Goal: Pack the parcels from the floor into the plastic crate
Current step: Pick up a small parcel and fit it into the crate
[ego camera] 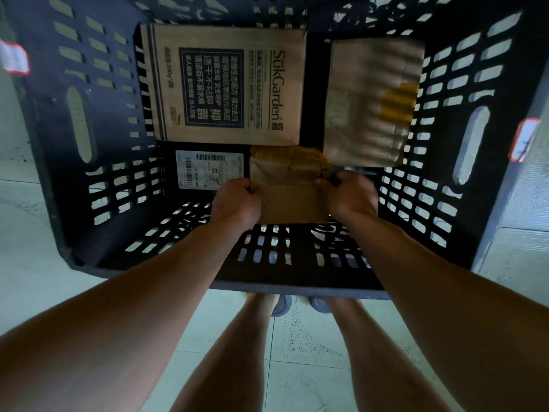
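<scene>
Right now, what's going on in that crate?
A person leans over a dark slotted plastic crate, gripping a small brown cardboard parcel by its sides with the left hand and right hand. It is low inside, near the front wall; whether it has touched down is unclear. Already packed: a large brown printed box, a brown parcel with yellow tape and a dark parcel with a white label.

Right parcel [371, 102] is blurred; shipping label [209, 169] unreadable.
</scene>
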A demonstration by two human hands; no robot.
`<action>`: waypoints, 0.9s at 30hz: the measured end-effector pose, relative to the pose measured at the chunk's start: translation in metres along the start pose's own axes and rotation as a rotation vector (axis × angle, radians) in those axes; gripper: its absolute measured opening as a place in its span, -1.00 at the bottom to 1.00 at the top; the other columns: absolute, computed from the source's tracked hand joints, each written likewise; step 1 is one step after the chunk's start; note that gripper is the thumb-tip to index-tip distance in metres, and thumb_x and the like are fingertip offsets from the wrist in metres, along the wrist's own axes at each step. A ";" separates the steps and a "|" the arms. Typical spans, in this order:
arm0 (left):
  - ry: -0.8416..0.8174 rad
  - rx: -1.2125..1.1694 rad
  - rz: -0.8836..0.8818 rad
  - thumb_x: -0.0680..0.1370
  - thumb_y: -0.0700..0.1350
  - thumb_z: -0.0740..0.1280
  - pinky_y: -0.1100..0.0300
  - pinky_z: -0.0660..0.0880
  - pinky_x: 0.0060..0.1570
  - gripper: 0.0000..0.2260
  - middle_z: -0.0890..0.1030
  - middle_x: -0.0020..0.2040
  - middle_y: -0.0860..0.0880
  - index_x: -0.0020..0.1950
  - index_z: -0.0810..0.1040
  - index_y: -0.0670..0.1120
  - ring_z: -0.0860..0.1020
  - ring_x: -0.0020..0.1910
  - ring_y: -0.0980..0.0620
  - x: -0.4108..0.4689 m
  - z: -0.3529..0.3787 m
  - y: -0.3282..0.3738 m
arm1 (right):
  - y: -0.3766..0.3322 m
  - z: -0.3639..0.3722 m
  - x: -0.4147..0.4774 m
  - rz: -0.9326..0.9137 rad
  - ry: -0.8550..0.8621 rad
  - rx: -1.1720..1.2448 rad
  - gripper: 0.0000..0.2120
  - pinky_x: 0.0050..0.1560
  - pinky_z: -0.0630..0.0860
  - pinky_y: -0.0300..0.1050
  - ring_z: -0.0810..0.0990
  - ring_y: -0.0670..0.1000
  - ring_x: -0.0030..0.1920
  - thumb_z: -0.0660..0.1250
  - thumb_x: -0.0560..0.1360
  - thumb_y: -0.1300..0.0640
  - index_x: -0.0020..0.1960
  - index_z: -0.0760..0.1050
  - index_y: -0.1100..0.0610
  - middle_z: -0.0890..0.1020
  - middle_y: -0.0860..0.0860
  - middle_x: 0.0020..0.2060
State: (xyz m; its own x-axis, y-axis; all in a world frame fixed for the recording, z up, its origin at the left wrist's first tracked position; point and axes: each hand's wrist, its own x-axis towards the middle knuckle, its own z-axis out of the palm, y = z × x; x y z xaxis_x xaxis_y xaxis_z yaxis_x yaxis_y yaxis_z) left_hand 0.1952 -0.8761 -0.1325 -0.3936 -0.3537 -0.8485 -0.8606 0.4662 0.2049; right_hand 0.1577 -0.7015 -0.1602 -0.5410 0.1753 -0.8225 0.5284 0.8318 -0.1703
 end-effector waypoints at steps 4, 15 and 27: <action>0.008 0.014 0.014 0.59 0.00 0.26 0.07 0.59 -0.12 -0.81 0.63 -0.10 -0.06 -0.04 0.63 -0.05 0.59 -0.15 0.00 0.006 0.007 -0.001 | 0.001 0.007 0.010 0.022 0.017 -0.017 -0.63 -0.03 0.44 -0.11 0.57 0.15 0.15 0.29 0.53 -0.15 0.21 0.57 0.06 0.62 0.11 0.13; -0.222 -0.154 -0.060 0.58 -0.05 0.29 0.25 0.39 -0.18 -0.77 0.57 0.03 -0.01 0.21 0.54 -0.07 0.51 -0.08 0.07 -0.019 -0.009 -0.002 | 0.011 -0.015 -0.017 -0.026 -0.258 -0.049 -0.77 -0.29 0.38 -0.17 0.56 0.06 -0.11 0.23 0.57 -0.06 0.07 0.55 0.05 0.61 0.07 -0.04; -0.222 0.036 -0.095 0.55 0.15 0.26 -0.01 0.50 0.14 -0.71 0.56 -0.01 -0.09 0.07 0.50 -0.04 0.54 0.00 -0.07 -0.028 -0.038 0.012 | 0.009 -0.032 -0.047 -0.080 -0.249 0.074 -0.83 -0.37 0.32 -0.20 0.52 -0.01 -0.28 0.21 0.56 0.02 -0.06 0.53 0.07 0.56 0.02 -0.23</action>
State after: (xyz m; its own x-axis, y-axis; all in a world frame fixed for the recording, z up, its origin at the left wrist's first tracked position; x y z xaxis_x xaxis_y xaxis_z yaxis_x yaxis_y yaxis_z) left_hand 0.1834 -0.8916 -0.0876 -0.2274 -0.2118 -0.9505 -0.8766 0.4695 0.1051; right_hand 0.1670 -0.6849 -0.1051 -0.4098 -0.0319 -0.9116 0.5418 0.7955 -0.2714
